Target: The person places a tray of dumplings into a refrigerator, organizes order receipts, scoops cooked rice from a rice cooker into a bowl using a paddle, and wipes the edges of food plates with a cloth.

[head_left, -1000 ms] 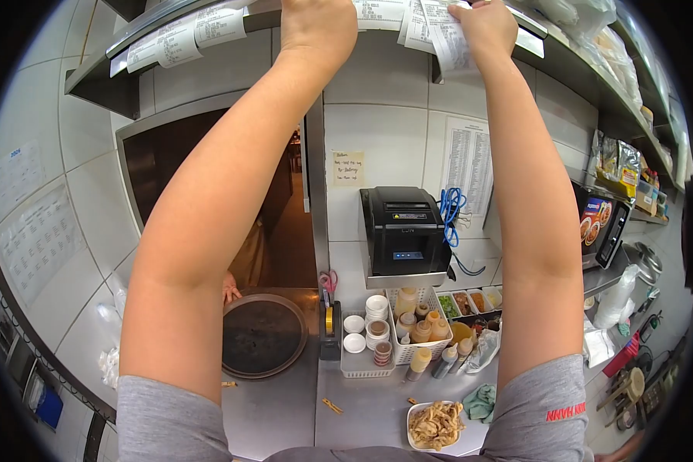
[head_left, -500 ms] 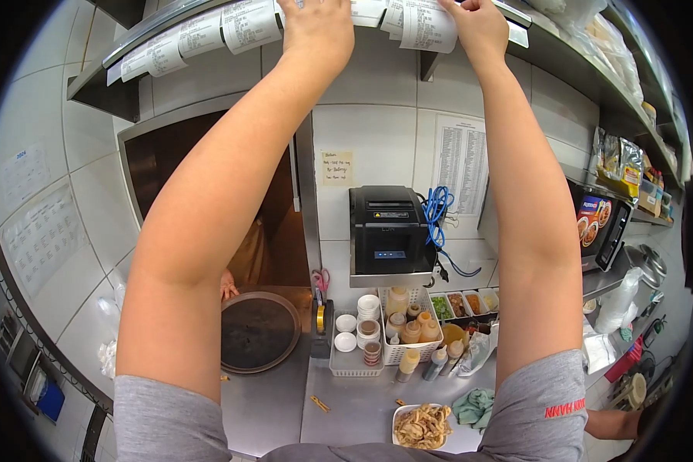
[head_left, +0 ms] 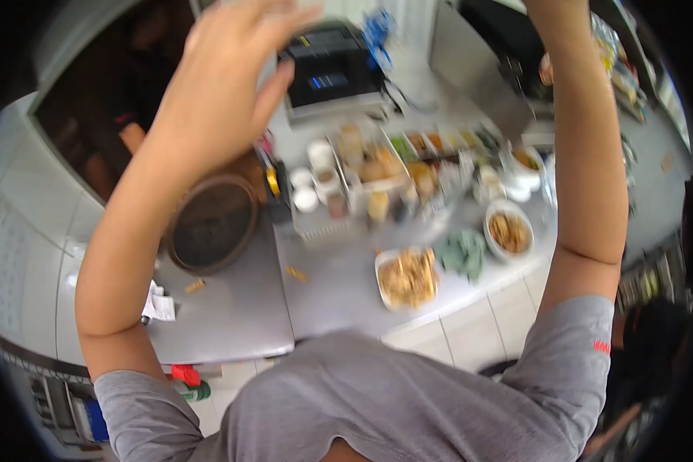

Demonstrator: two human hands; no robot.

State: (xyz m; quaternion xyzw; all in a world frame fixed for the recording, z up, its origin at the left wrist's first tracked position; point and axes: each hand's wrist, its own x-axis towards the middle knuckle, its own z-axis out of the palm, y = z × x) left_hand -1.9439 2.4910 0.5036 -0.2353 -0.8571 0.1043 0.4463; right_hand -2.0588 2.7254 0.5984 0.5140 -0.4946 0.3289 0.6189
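My left hand (head_left: 215,88) is raised in front of the black printer (head_left: 335,88), blurred by motion. Its thumb stands apart from the stretched fingers, and nothing shows in it. The base of my right hand (head_left: 558,9) shows at the top edge, above the right forearm; its fingers are cut off. Below on the steel counter (head_left: 239,316) are a white bowl of fried-looking food (head_left: 408,279), a crumpled green cloth (head_left: 462,252) and an oval bowl of food (head_left: 509,231). A round dark pan (head_left: 214,225) lies under my left forearm.
A white basket of sauce bottles (head_left: 371,169) stands beside stacked white cups (head_left: 316,173). Behind are small trays of toppings (head_left: 435,142). Small wooden clips (head_left: 296,273) and a white paper slip (head_left: 160,303) lie on the counter. Another person (head_left: 654,339) is at the right edge.
Both hands were at the rail of printed receipts overhead. The view has tilted down, so the rail is out of frame. My left hand has come away from the receipts, down and left.
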